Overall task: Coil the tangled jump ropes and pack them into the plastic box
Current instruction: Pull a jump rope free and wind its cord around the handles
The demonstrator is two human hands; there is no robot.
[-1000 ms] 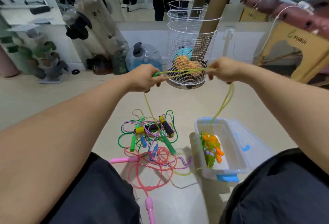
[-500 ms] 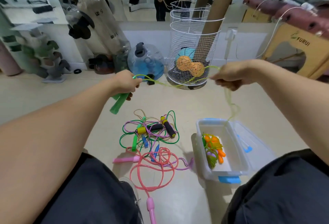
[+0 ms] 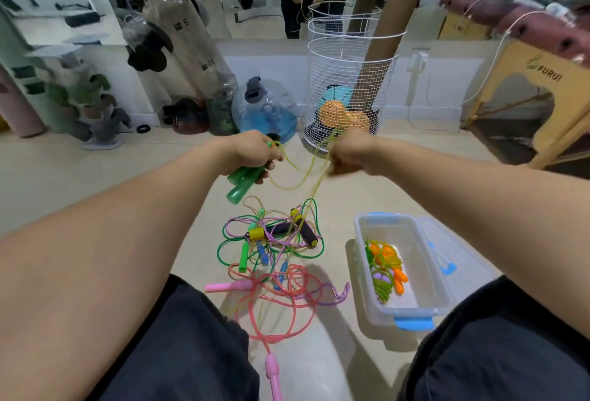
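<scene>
Hands meet near the middle of the head view, raised above the floor. The left hand (image 3: 252, 153) is closed around two green handles (image 3: 243, 179), which stick out below the fist toward 7 o'clock. The right hand (image 3: 349, 153) is clenched on the yellow-green rope (image 3: 314, 177); loops of that cord sag between the two fists, and one strand runs down from the right fist toward the pile at 6 o'clock.

The tangled pile (image 3: 271, 241) lies on the pale floor (image 3: 95, 177) between the person's knees, below the hands. It holds a dark green cord, a purple cord, two black foam handles with yellow caps (image 3: 303, 228), a small green handle and blue handles. A pink rope (image 3: 277, 298) sprawls at the pile's 6 o'clock side, one pink handle (image 3: 228, 286) lying at 8 o'clock and the other (image 3: 274, 375) near the bottom edge.

The plastic box (image 3: 412, 305), clear with blue clips, sits at 3 o'clock from the pile, well apart from it. Its lid (image 3: 453, 260) lies open on the far right side. Inside rests a coiled bundle (image 3: 384, 268) of green and orange rope with orange handles.

Beyond the hands, at 12 o'clock, stands a white wire basket (image 3: 348, 59) with cardboard tubes in it.
</scene>
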